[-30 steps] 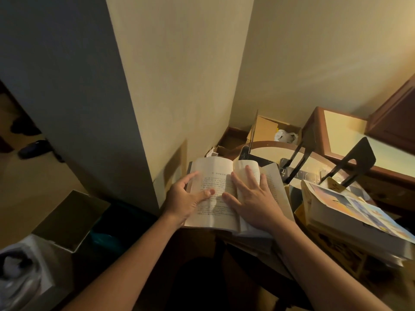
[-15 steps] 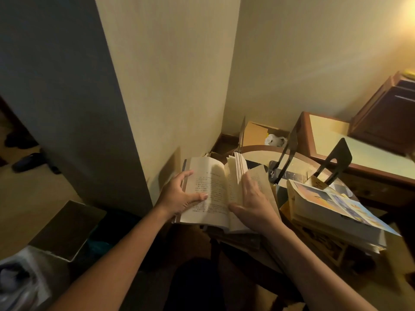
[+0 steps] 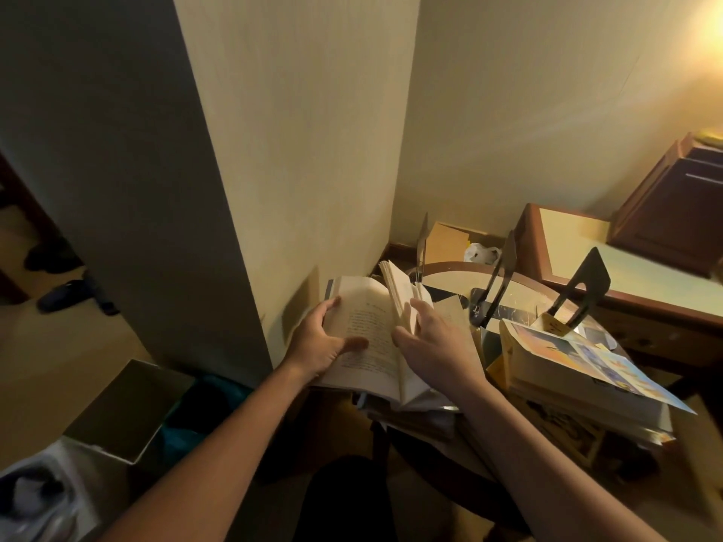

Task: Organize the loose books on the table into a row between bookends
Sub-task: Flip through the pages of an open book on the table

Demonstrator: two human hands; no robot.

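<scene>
The book lies open at the near left of the table. The left hand grips its left half, thumb on the page. The right hand presses nearly straight fingers against an upright sheaf of pages. It probably needs closing next, then standing between the bookends farther right.

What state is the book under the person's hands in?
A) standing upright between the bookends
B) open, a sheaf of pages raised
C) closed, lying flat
B: the open book shows printed pages, the left hand gripping its left edge, the right hand propping a raised sheaf of pages.
</scene>
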